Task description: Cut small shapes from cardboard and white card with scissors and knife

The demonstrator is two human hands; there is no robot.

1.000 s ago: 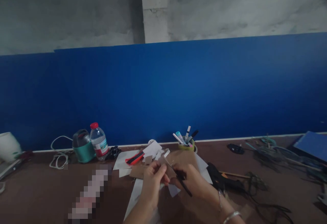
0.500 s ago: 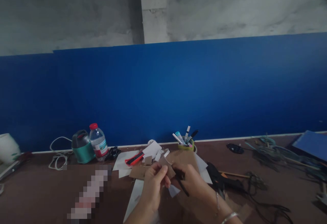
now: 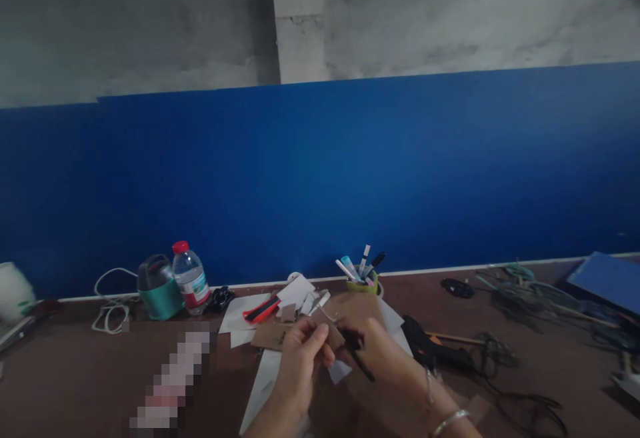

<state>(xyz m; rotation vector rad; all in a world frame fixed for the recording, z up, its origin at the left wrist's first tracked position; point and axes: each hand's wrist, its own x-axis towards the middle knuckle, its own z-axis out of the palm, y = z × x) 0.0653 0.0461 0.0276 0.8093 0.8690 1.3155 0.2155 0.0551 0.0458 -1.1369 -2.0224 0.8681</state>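
My left hand [image 3: 299, 365] pinches a small brown cardboard piece [image 3: 330, 330] between thumb and fingers, low in the middle of the view. My right hand [image 3: 383, 355] is closed round a pair of black-handled scissors [image 3: 356, 351] whose blades meet the cardboard piece. Both hands hover over white paper scraps [image 3: 265, 375] and a larger brown cardboard sheet [image 3: 357, 308] on the brown table [image 3: 80, 371]. Bracelets circle my right wrist.
A red utility knife [image 3: 263, 308], a cup of markers [image 3: 363, 277], a water bottle [image 3: 187, 278] and a teal container [image 3: 159, 288] stand behind the hands. A black glue gun [image 3: 433, 351] and tangled cables [image 3: 520, 291] lie right. A blue panel [image 3: 320, 178] backs the table.
The hands stay together on the cardboard piece with only slight shifts. The view has drifted a little, so the table items sit slightly further left.
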